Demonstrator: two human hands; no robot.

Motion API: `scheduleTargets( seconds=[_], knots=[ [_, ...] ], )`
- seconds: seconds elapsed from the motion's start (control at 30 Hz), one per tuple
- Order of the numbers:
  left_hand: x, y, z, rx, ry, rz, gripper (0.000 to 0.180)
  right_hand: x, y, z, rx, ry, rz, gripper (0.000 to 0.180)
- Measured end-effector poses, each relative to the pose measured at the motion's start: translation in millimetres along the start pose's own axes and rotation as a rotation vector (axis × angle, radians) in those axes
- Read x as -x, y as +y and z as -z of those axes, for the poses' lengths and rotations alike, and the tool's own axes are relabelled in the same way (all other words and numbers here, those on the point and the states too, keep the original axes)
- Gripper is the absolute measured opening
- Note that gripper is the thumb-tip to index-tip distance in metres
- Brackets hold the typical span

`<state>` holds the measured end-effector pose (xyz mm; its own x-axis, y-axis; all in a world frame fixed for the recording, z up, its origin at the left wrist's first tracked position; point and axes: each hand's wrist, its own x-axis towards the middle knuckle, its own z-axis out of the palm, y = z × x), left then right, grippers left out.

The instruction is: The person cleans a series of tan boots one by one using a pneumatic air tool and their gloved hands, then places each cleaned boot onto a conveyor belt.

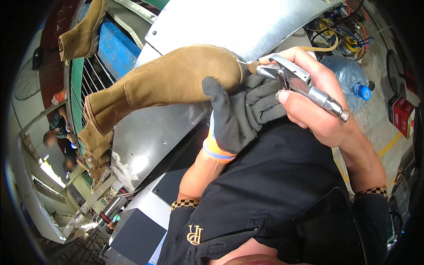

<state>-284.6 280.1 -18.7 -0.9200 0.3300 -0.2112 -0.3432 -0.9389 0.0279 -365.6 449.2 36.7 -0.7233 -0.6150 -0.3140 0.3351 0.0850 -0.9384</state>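
Note:
A tan suede boot (176, 75) lies across the metal plate, its shaft opening toward the left and its rounded end toward my hands. My left hand (238, 110) wears a dark grey glove with an orange cuff. Its palm is turned up beside the rounded end, the thumb against the boot and the fingers stretched out. In my bare right hand (318, 97) is a metal spray gun (304, 84) with a lever on top. The nozzle points left at the boot's rounded end, above the gloved fingers. Whether the nozzle tip touches the boot, I cannot tell.
More tan boots (95, 141) stand along the left, and another boot (84, 35) is at the upper left near a blue box (117, 48). A clear plastic bottle (344, 75) and a red carton (401, 115) are on the right. Two people appear far left.

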Motion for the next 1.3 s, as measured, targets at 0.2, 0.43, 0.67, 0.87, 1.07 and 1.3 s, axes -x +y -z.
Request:
scheduleTargets(
  seconds=[0.2, 0.43, 0.67, 0.87, 1.07, 1.3],
  knots=[
    [-21.4, 4.4, 0.6, -0.446, 0.255, -0.055, 0.106, 4.8, 41.6, -13.7, 0.118, 0.092, 0.271, 0.042],
    [-43.4, 22.5, 21.0, -0.152, -0.008, -0.022, 0.108, 1.5, 74.6, -35.2, 0.270, 0.195, 0.506, 0.048],
    [65.5, 62.7, -34.1, -1.907, 0.117, -0.360, 0.060, -18.1, 72.8, 25.2, -0.225, 0.063, 0.447, 0.048],
    [138.7, 135.3, -117.6, -2.122, 0.476, -0.966, 0.070, -103.4, 49.5, 63.8, -0.079, 0.350, 0.727, 0.039],
    [109.6, 141.2, -136.9, -2.561, 0.379, -0.182, 0.032, -150.6, 25.7, 87.2, -0.038, 0.430, 0.700, 0.037],
    [72.6, 145.1, -99.3, -2.072, 0.695, -0.780, 0.034, -151.9, 34.0, 95.7, 0.092, 0.443, 0.704, 0.036]
  ],
)
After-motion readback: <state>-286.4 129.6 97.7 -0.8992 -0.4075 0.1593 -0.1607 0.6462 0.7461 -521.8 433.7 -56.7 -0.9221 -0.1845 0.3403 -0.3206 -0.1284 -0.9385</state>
